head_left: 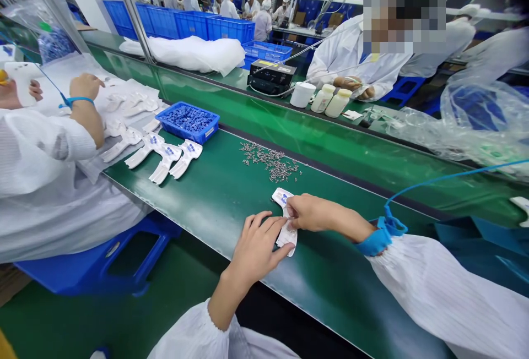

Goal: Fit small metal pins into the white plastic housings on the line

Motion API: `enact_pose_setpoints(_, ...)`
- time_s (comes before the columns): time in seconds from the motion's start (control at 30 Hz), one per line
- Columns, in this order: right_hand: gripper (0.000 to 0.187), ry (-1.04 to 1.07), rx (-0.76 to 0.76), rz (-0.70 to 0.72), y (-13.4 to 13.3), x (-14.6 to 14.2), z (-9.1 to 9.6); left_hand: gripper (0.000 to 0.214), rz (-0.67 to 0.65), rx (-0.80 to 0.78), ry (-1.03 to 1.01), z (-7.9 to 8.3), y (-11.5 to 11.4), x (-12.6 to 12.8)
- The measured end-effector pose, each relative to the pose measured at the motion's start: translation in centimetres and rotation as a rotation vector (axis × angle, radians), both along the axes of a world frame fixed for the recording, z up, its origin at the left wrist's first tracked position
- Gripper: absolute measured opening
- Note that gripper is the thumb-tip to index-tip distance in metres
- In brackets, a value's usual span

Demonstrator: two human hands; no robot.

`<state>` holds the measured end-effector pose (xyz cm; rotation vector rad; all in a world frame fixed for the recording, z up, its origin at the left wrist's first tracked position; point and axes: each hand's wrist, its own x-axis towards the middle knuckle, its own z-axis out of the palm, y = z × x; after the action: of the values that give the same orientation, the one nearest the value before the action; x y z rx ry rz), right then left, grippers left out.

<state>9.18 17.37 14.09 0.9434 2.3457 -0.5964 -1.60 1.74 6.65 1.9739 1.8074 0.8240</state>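
White sleeves (433, 293); right hand (320, 213) pinches a white packet (286, 240); left hand (256, 251) grips its lower edge.

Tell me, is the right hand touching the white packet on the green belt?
Touching: the head view shows the right hand pinching the white packet with its fingertips, no gap between them.

Left hand (256, 251): palm down, fingers against a white plastic piece (286, 236) with blue print.
Right hand (314, 211): pinches that piece; blue wrist strap (382, 236) on.
Surface: green conveyor belt (215, 199) beneath both hands.
Farther: scattered small metal parts (270, 161).
Left: blue crate (188, 122), white pieces (165, 155), co-worker's hand (86, 86).
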Motion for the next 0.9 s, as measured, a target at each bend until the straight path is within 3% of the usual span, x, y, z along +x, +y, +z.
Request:
enact_pose_setpoints(0.13, 0.016, 0.1, -0.047, -0.019, 0.0, 1.3, -0.4, 0.034, 0.097, -0.041, -0.011, 0.4, 0.9, -0.7)
enact_pose_setpoints(0.27, 0.004, 0.171, -0.033, -0.059, -0.5, 3.8, -0.7, 0.026, 0.239, -0.055, 0.021, 1.0, 3.9, -2.0)
enact_pose_setpoints(0.43, 0.012, 0.218, 0.091, -0.173, -1.4, 6.7, 0.2, 0.014, 0.21, -0.086, -0.039, 1.4, 6.6, -2.9)
enact_pose_setpoints(0.6, 0.021, 0.536, 0.114, -0.313, -3.3, 7.9, 1.0, 0.014, 0.165, -0.095, -0.291, 1.6, 5.6, -2.3)
enact_pose_setpoints(0.77, 0.024, 0.867, 0.034, -0.352, -5.8, 7.4, -0.3, 0.026, 0.089, -0.209, -0.715, 1.8, 3.5, 0.7)
enact_pose_setpoints(0.9, 0.023, 0.944, -0.059, -0.418, -6.6, 7.3, -1.0, 0.04, 0.087, -0.308, -1.007, 1.8, 2.5, 2.6)
